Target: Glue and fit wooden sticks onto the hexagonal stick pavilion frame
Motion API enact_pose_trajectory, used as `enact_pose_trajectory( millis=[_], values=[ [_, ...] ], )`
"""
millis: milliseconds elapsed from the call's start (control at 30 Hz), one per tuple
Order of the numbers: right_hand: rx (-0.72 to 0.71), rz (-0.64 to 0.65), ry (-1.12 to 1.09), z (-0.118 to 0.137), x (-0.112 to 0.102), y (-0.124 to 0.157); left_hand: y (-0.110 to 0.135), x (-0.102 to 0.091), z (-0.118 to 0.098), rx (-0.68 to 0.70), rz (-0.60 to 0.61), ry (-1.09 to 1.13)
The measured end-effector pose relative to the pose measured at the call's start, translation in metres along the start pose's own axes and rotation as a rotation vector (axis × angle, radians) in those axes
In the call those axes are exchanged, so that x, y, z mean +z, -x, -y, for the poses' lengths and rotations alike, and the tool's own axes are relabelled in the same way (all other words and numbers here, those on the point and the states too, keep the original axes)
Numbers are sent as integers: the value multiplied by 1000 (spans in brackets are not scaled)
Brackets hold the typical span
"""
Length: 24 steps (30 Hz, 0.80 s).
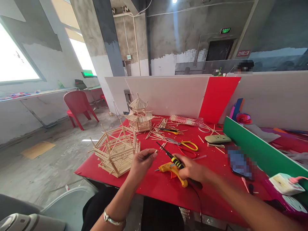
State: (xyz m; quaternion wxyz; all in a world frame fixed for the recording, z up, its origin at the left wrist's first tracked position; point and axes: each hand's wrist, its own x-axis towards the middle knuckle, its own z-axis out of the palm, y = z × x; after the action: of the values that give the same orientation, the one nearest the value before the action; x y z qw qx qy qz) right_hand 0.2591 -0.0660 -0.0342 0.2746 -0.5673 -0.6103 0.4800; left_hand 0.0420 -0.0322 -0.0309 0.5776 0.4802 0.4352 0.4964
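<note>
Head view: left hand nearly closed, thumb and forefinger pinching a short stick piece. Right hand wrapped around the handle of a corded black-and-yellow tool, its slim tip pointing up and left, near the pinched piece. Yellow glue gun lies on the red table, partly beneath the tool. Open stick frame stands just left of the left hand; contact cannot be told. Stick pagoda stands upright behind it. Yellow-handled scissors lie beyond the tool, among loose sticks.
</note>
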Motion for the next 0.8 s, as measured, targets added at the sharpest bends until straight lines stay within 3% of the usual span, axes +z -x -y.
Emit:
enact_pose_trajectory(
  millis=[100,267,500,633,733,800],
  values=[
    [40,-1,483,-6,-12,-32,-4,1,5,-9,-22,37],
    [79,-137,768,-13,-25,-77,-9,-3,10,-66,-86,119],
    [102,-80,907,-38,-40,-94,-12,-4,18,-95,-89,147],
    [62,-82,945,-37,-25,-106,-16,9,28,-118,-87,208],
    [43,-143,946,-30,-8,-119,-19,16,34,-114,-93,242],
    [22,-195,938,-28,-7,-125,-20,16,35,-106,-92,240]
  ],
)
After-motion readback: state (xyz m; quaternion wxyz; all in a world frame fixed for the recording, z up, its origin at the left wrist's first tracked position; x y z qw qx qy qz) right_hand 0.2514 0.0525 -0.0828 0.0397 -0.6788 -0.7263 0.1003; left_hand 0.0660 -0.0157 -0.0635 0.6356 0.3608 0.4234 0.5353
